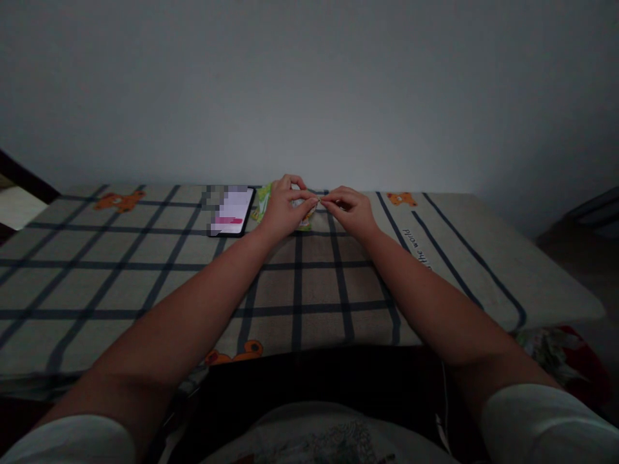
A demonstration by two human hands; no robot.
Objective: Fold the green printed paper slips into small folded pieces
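Note:
My left hand (pixel 286 205) and my right hand (pixel 353 207) meet above the far part of the table, thumb and forefinger pinched on each. Between the touching fingertips is something small and pale, too tiny to name. Beneath and behind my left hand lies a green, shiny packet (pixel 262 197), largely covered by the fingers; I cannot tell whether that hand also touches it. Just left of the packet, a phone (pixel 234 211) rests face up with its screen lit.
A checked cloth (pixel 319 283) with bear prints covers the table, which backs onto a plain wall (pixel 309 90). Dark furniture (pixel 592 212) stands at the right. A red and green patterned item (pixel 565 354) sits below the table's right front edge.

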